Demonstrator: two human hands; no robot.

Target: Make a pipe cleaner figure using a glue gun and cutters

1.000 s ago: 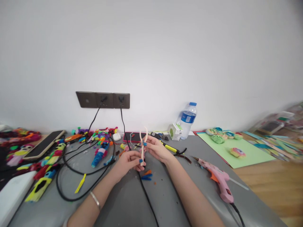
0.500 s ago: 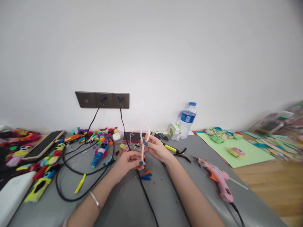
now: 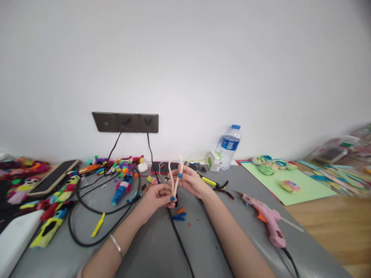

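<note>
The left hand (image 3: 159, 199) pinches the joined lower end of a looped cream strip (image 3: 176, 185) between thumb and fingers, while the right hand (image 3: 193, 183) grips its right strand higher up, the loop upright above the bench (image 3: 199, 243). Just below lie orange and blue fuzzy pieces (image 3: 179, 217). Farther out, a pink glue gun (image 3: 272, 226) rests at right, fuzzy figures (image 3: 121, 192) at left.

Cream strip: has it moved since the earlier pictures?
Yes, slightly: the cream strip now loops wider, the right side of its loop shifted right, away from the wall sockets.
</note>
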